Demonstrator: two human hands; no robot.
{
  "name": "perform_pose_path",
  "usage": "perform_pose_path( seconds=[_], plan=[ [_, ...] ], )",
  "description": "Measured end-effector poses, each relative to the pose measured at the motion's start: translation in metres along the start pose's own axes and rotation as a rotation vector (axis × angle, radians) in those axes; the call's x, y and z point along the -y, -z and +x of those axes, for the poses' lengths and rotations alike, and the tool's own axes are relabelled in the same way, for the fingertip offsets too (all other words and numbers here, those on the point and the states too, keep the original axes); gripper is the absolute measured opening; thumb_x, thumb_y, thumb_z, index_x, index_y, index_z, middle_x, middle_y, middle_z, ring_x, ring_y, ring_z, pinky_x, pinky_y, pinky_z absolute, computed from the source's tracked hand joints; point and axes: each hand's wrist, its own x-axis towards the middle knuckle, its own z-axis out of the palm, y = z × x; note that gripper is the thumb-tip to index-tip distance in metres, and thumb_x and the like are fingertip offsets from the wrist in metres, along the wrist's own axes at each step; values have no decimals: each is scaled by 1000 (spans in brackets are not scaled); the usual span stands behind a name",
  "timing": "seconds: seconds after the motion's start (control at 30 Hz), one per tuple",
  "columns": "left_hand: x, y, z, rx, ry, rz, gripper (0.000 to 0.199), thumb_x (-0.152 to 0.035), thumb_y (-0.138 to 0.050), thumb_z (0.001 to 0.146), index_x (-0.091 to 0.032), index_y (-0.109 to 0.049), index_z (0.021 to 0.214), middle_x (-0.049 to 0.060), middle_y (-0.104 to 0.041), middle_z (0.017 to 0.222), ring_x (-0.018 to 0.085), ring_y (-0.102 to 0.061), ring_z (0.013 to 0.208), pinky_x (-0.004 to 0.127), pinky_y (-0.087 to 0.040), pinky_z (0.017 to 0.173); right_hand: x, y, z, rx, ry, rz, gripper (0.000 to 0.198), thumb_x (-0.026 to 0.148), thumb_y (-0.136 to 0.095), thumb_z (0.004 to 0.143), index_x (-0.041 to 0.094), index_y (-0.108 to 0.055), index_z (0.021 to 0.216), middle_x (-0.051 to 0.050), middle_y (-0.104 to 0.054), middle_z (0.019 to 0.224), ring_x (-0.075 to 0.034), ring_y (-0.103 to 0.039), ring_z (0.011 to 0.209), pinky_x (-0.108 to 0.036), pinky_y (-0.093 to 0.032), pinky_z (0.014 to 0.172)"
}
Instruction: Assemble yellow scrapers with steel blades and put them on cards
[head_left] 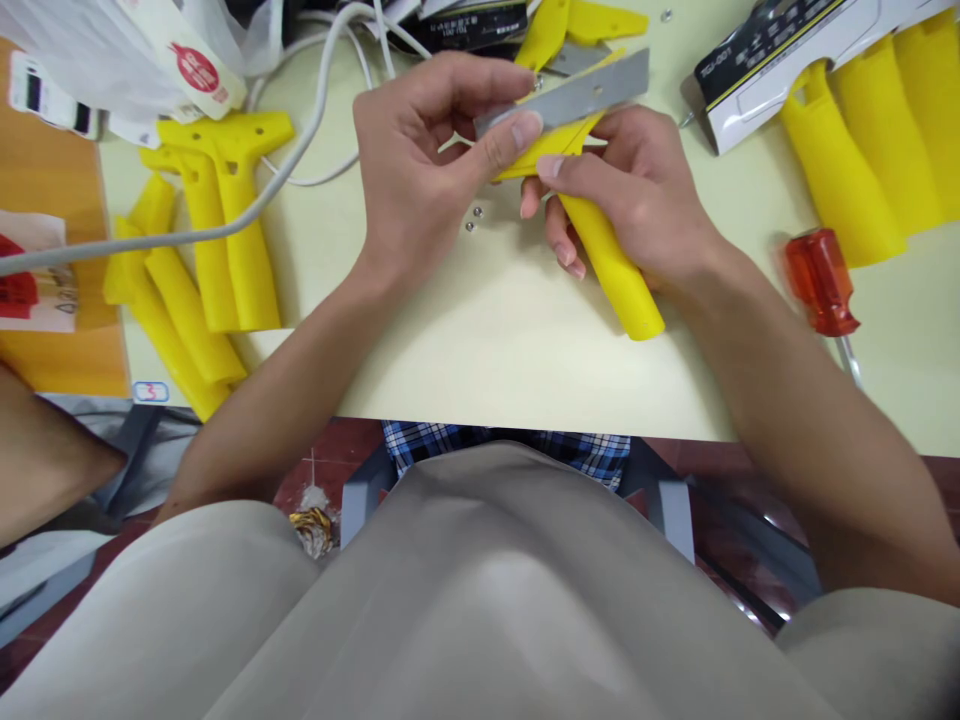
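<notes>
A yellow plastic scraper handle (619,280) is in my right hand (649,180), its grip slanting down toward the table's front edge. My right thumb presses near the neck, with the fingers curled beneath. Across the wide yellow head lies a flat grey metal scraper blade (577,98) with a small hole in it. My left hand (427,150) pinches the blade's left end, thumb on top. The blade sits at a slight angle to the head; whether anything fastens it I cannot tell. Small metal nuts (474,219) lie on the table below my hands.
Yellow scraper handles (240,220) lie at the left, crossed by a grey cable (307,150). A red-handled screwdriver (821,280) rests at the right, below packaged yellow scrapers (847,150). More yellow parts (559,25) are at the back. Someone's arm (45,460) shows at the left edge.
</notes>
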Motion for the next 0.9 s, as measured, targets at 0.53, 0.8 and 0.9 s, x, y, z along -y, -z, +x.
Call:
perform_pose_path(
  seconds=[0.53,0.8,0.9],
  plan=[
    [-15,-3,0,-66,128,-102,26,-39,-89,104,-16,-83,114,4,-82,103,12,-80,89,19,-58,73,10,0,-8,3,12,-205,38,58,-76,105,22,-67,106,5,-72,79,-10,-48,42,-32,-38,37],
    [-21,-11,2,-52,137,-173,25,-36,-95,97,-19,-88,113,5,-83,103,15,-81,90,23,-63,77,13,-2,-7,0,-23,-213,38,59,-81,98,24,-66,101,5,-71,77,-11,-48,42,-34,-37,35],
    [-22,-12,3,-12,115,-176,27,-36,-97,95,-21,-88,115,3,-84,104,15,-81,91,24,-63,77,17,-7,-9,-25,-43,-203,32,51,-80,101,24,-64,95,5,-67,76,-11,-48,42,-36,-36,37]
  ],
)
